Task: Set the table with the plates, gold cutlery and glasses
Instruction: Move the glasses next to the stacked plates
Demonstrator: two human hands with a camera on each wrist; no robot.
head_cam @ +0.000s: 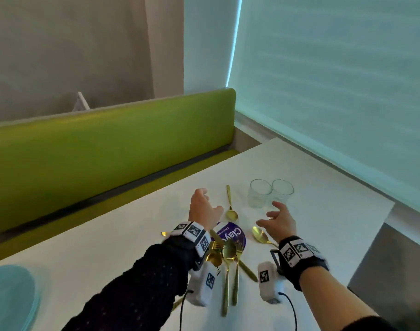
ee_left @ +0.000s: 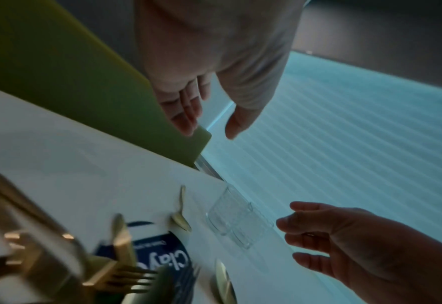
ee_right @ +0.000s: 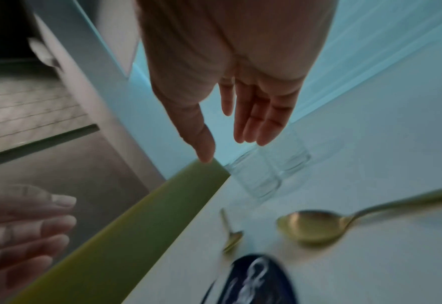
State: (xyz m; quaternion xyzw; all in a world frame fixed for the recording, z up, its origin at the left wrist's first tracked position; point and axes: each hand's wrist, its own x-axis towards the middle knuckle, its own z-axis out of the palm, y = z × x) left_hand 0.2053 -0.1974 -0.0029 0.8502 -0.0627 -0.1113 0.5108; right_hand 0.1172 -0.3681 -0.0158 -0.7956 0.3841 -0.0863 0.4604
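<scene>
Both hands are empty w/ fingers spread and relaxed: the right hand hovers just in front of the two glasses, the left hand hangs left of them, above the table. Taking the glasses as the landmark: they stand upright, side by side and touching or nearly so, toward the far right of the table by the window blind. A lone gold spoon lies just left of them; a second spoon lies nearer the person, below the right hand; the main pile of gold cutlery, forks and spoons crossed over each other, lies nearer still, partly on a dark round printed disc. A pale plate is well apart, far left, only partly in view. Likely step: pick up the glasses, prob. one per hand. To do it well: wrap each glass low on its wall, lift straight up so they don't clink, and keep wrists clear of the cutlery pile. The table is white and smooth, so glass may slide. A green bench back runs behind it, w/ a grey wall beyond.
</scene>
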